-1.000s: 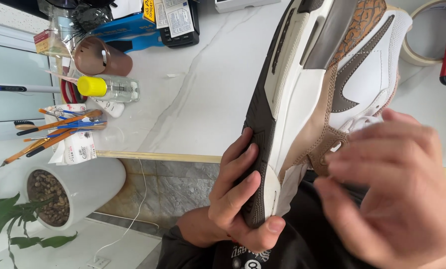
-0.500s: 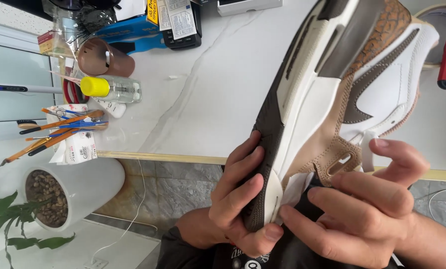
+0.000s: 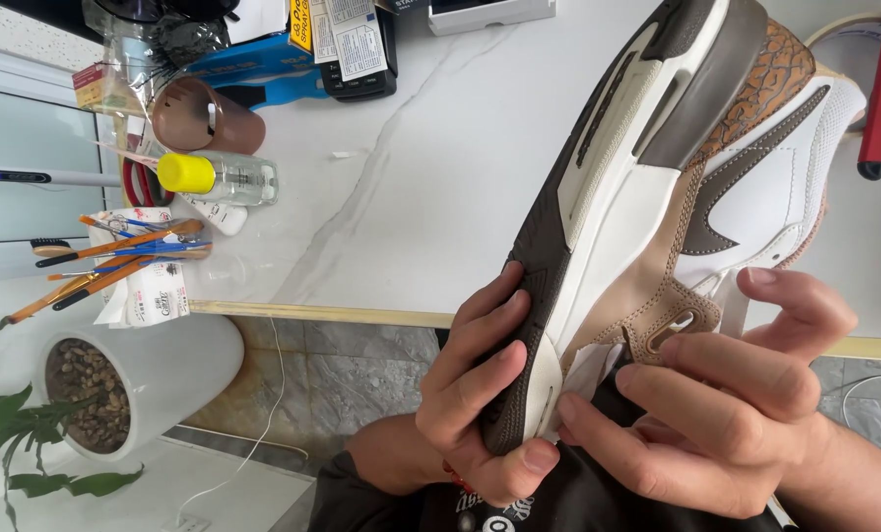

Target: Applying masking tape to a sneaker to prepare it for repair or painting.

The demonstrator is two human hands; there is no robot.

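**Sneaker held up on its side, heel in both hands**

The sneaker [image 3: 657,197] is up off the white desk [image 3: 411,177], long axis running from the hands up and to the right, toe farthest away. Left hand [image 3: 480,394] is wrapped around the dark sole at the heel. Right hand [image 3: 726,414] curls over the tan heel collar, fingers bent.

Smooth white leather sneaker [image 3: 755,187], tan suede-like panels, cracked-print brown heel patch, matt dark rubber outsole with grooved tread. Glossy white marble-look counter [image 3: 421,177], grey veined. Clear plastic bottle [image 3: 226,177], yellow cap. Wooden-handled brushes [image 3: 115,258]. Glazed white plant pot [image 3: 155,379], pebbles inside.
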